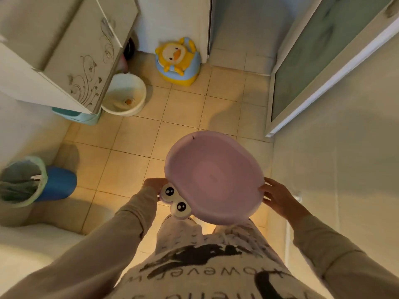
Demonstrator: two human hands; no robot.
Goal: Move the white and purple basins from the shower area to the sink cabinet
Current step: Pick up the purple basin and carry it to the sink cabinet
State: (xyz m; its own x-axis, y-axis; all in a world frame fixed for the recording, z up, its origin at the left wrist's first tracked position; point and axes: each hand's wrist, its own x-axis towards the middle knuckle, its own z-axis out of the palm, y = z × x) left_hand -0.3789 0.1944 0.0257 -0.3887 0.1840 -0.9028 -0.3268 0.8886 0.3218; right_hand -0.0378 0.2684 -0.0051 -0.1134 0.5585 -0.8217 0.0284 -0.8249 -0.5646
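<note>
I hold the purple basin [212, 175] in front of my body, above the tiled floor. It is oval, with two cartoon eyes on its near-left rim. My left hand [154, 184] grips the rim beside the eyes. My right hand [277, 196] grips the opposite rim at the right. The white basin [126, 89] stands on the floor at the foot of the sink cabinet [86, 67], partly tucked under its corner, with a small orange mark inside.
A yellow and blue duck potty [177, 61] sits against the far wall. A teal stool [75, 116] pokes out under the cabinet. A blue bin with a liner [32, 182] stands at left. The shower door frame [323, 83] runs along the right.
</note>
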